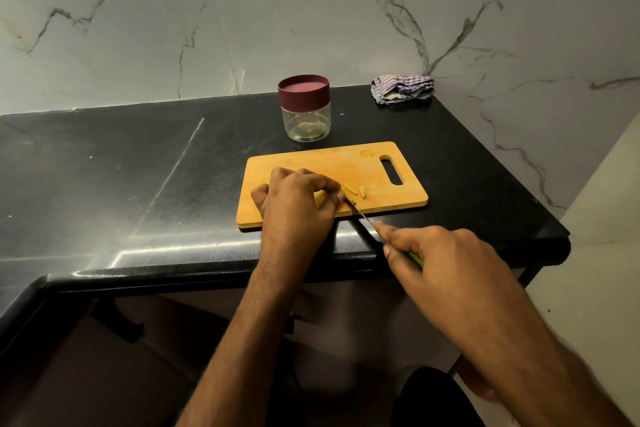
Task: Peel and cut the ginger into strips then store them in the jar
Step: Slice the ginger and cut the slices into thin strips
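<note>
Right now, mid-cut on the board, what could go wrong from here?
1. The left hand pinches the ginger right beside the knife blade, so a slip could nick a fingertip.
2. The cutting board sits at the counter edge; pressure might shift it.
3. The jar is lidded, so storing strips needs it opened.

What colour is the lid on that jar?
The lid is dark maroon, clearest in the head view.
</note>
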